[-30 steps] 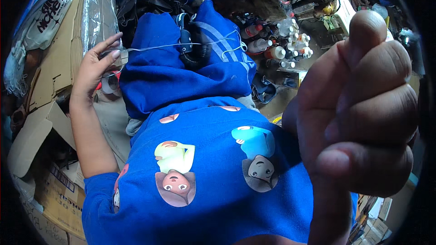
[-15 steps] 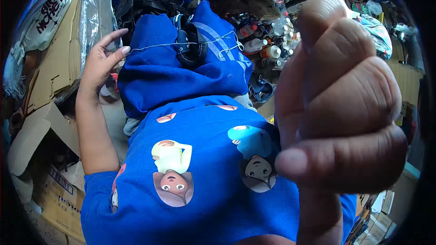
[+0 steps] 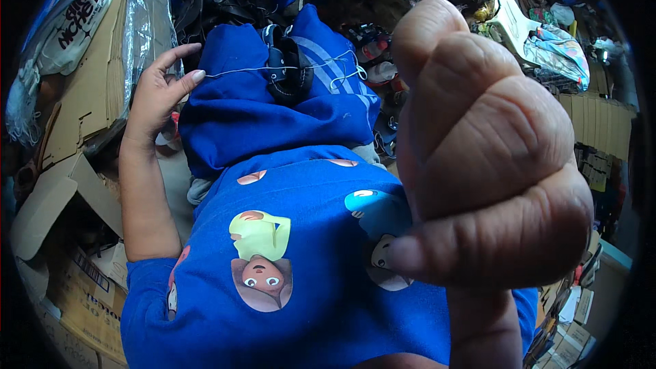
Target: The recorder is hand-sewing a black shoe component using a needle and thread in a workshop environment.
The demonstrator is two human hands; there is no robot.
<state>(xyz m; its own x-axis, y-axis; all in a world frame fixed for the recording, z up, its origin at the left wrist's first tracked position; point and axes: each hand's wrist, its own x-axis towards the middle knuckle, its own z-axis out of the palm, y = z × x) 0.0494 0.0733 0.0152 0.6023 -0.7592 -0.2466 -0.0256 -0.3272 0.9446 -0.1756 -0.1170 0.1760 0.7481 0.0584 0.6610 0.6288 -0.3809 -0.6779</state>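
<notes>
A black shoe (image 3: 277, 61) with pale stitching along its edge is wedged between my knees, in the folds of the blue trousers (image 3: 260, 130). A thin whitish thread (image 3: 236, 70) crosses it and ends in a loose loop over the right knee. My left hand (image 3: 154, 99), to the left of the knees, grips the thread's left end at the thumb tip; the index finger is raised a little off the thumb. Close to the camera is my right hand (image 3: 492, 157), fingers curled tightly and thumb folded across. Whatever it may hold is hidden.
Flattened cardboard (image 3: 92, 99) and an opened carton (image 3: 55, 198) lie on the left. Part of a dark sandal (image 3: 387, 142) shows right of my knees. A bottle (image 3: 383, 73) is partly visible beyond it. A white plastic chair (image 3: 512, 24) with cloth stands at the back right.
My right hand has shifted left, covering more of the bottles and uncovering the white chair. The left hand has moved only slightly right, still on the thread. The shoe stays between the knees.
</notes>
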